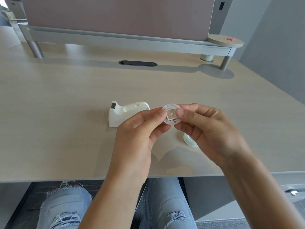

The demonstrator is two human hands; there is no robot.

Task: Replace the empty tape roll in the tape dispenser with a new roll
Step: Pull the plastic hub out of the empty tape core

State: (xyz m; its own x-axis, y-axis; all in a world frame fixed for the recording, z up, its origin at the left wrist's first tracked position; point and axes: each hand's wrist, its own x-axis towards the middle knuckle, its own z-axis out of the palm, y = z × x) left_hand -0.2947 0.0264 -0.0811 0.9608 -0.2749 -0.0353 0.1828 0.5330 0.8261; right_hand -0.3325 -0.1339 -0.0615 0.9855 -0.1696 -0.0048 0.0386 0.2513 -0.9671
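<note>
- Held just above the desk (66, 96), a translucent tape roll (171, 115) sits pinched between 2 bare hands, its flat face turned up toward the camera and its axis pointing roughly at the viewer.
- At its middle shows a pale square hub piece (171, 115); whether it is the dispenser's spindle or part of the core cannot be told.
- The left hand (138, 134) grips the ring's left edge with thumb and forefinger; the right hand (204, 128) closes on the right edge, thumb pressing near the hub.
- By its look the ring is thin, stiff plastic, very light and rather slick, likely best taken by the outer rim so the centre stays free for pushing the hub out.
- Too hard a squeeze could flex or crack so thin a ring, a judgement from its look alone.
- The white tape dispenser (127, 115) stands on the desk just behind the left hand, long axis running left to right, cutter end at the left, its cradle apparently bare.
- A 2nd clear roll (189, 140) lies flat on the desk beneath the right hand, partly hidden by the fingers; which roll is the fresh 1 cannot be settled from this view.
- Farther back stand a raised shelf (132, 38) and a dark cable slot (137, 63).
- Torn jeans show below the desk edge.
</note>
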